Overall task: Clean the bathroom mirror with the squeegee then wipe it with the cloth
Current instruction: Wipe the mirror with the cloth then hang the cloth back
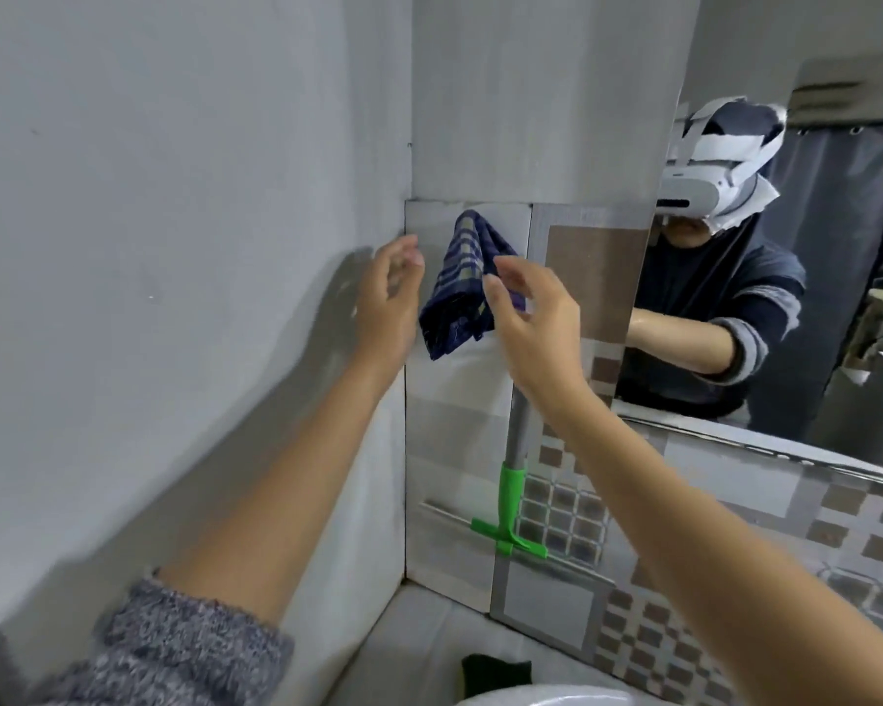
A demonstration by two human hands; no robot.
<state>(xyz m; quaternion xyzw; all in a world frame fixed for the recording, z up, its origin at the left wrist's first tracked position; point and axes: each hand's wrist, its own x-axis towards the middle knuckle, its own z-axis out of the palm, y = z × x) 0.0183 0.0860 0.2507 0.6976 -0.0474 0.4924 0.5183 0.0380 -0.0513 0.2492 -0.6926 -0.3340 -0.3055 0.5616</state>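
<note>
**Reaching for the hanging cloth**

Reaching up from a grey fleecy sleeve (pixel 174 649), the left hand (pixel 388 303) was spread wide and held nothing, just left of the blue checked cloth (pixel 462 285) hanging against the tiled wall (pixel 455 450). The right hand (pixel 534 318) was loosely open, fingertips (pixel 493 290) at the cloth's right edge; whether they gripped it could not be told. Below stood the green-headed squeegee (pixel 511 501), upright against the tiles. Farther right, the mirror (pixel 837 400) reflected the person.
</note>
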